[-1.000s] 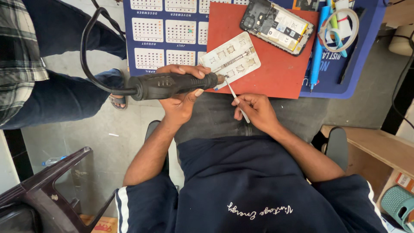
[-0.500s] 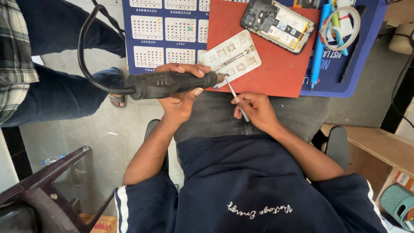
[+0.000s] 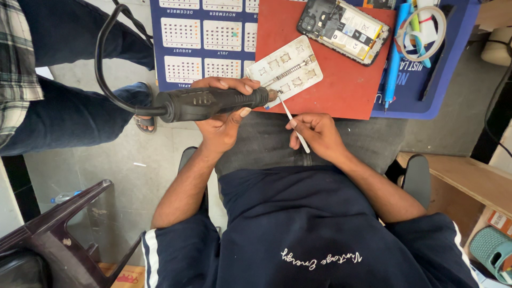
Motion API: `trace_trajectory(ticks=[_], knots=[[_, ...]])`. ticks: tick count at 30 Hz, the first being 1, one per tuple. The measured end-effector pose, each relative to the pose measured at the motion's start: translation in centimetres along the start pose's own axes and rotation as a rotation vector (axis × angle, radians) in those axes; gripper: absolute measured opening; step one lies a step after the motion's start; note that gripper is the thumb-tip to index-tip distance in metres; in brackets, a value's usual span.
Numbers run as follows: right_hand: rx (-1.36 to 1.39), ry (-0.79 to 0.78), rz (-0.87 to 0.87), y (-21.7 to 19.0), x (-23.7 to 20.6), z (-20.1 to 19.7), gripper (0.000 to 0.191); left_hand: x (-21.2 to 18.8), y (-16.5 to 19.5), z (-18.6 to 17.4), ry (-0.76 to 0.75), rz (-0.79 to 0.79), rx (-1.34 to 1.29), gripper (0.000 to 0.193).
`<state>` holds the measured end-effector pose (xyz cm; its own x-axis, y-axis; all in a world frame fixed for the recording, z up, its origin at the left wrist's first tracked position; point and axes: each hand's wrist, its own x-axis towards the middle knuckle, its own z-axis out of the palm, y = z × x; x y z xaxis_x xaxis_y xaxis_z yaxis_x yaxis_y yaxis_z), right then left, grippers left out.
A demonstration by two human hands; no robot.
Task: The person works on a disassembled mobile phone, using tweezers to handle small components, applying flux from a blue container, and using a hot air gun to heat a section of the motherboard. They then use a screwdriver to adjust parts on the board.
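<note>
Now left hand [image 3: 224, 120] grips rotary tool [image 3: 213, 101]; right hand [image 3: 314, 133] pinches thin probe [image 3: 293, 125]

Printed sheets and one small box

Blue-and-white calendar sheet [image 3: 205, 37] at 11 o'clock; blue printed mat [image 3: 421, 80] at 1 o'clock; orange box [image 3: 500, 221] at 4 o'clock.

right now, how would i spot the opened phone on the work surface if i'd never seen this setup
Find the red mat lying over the blue calendar sheet. Near the mat's top edge lies the opened phone, tilted, back cover off, with its dark circuit board and pale battery showing. Unlike the flat white stencil plate just below and left of it, it is dark-framed and thicker.
</note>
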<state>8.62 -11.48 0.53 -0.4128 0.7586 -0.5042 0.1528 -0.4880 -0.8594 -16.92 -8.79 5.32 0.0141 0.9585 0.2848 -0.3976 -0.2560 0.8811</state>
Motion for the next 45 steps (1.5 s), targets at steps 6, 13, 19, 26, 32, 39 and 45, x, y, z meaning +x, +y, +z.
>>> trace_trajectory(ticks=[6,13,19,26,32,39,45], knots=[[0.018,-0.010,-0.006,-0.3,0.1,-0.1,0.024,0.1,0.0,0.0,-0.003,0.005,0.007,0.047],[0.001,0.015,-0.015,0.4,0.0,0.1,0.022,0.1,0.0,-0.1,-0.006,0.008,-0.004,0.047],[-0.118,0.067,-0.081,0.5,0.1,0.4,0.023,0.1,0.0,-0.2,-0.004,0.003,0.009,0.046],[-0.199,0.091,-0.098,-0.2,0.1,0.7,0.022,0.1,0.1,-0.2,-0.009,-0.004,0.017,0.047],[-0.224,0.089,-0.062,-0.6,0.0,0.7,0.023,0.0,0.1,-0.2,0.000,-0.008,0.000,0.046],[-0.134,0.070,-0.040,-0.3,-0.1,0.7,0.019,0.1,0.1,-0.2,0.002,-0.008,-0.002,0.046],[-0.046,0.045,-0.025,0.2,-0.2,0.5,0.018,0.0,0.2,-0.1,-0.004,-0.001,0.010,0.046]])
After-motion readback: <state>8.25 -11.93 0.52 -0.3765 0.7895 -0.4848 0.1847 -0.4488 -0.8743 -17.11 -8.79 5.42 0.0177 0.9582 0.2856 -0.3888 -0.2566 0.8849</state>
